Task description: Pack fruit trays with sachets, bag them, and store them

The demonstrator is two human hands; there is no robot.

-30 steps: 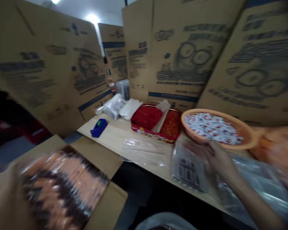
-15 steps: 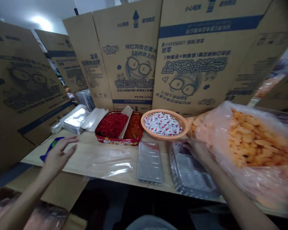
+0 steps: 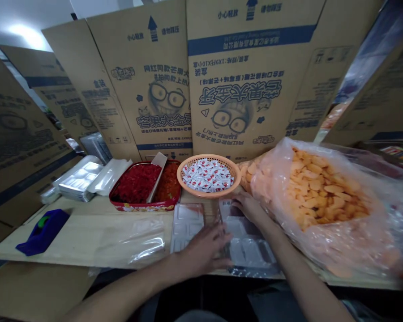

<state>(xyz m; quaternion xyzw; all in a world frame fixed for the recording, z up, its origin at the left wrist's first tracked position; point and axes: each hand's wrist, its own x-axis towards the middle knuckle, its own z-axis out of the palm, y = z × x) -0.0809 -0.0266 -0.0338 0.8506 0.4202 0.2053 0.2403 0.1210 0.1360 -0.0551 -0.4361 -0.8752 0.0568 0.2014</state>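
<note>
My left hand (image 3: 204,248), blurred by motion, has its fingers spread. It reaches over the near right part of a flat clear plastic tray (image 3: 188,219) toward the left side of a stack of clear compartment trays (image 3: 251,250). At the far right corner of that stack, my right hand (image 3: 248,206) has its fingers closed on the edge of the top tray; the exact grip is partly hidden. Just behind the hands stands an orange basket (image 3: 238,181) of small white and red sachets (image 3: 208,175).
A red tub (image 3: 144,206) holds red and orange food, with a divider between. Left are a blue tape dispenser (image 3: 43,230), clear film bags (image 3: 134,239) and stacked trays (image 3: 79,181). A large bag of orange chips (image 3: 325,188) lies right. Cardboard boxes (image 3: 164,107) stand behind.
My left hand has swung right, from beside the tape dispenser to the trays. My right hand stays at the stack's far edge. The view has turned to the right.
</note>
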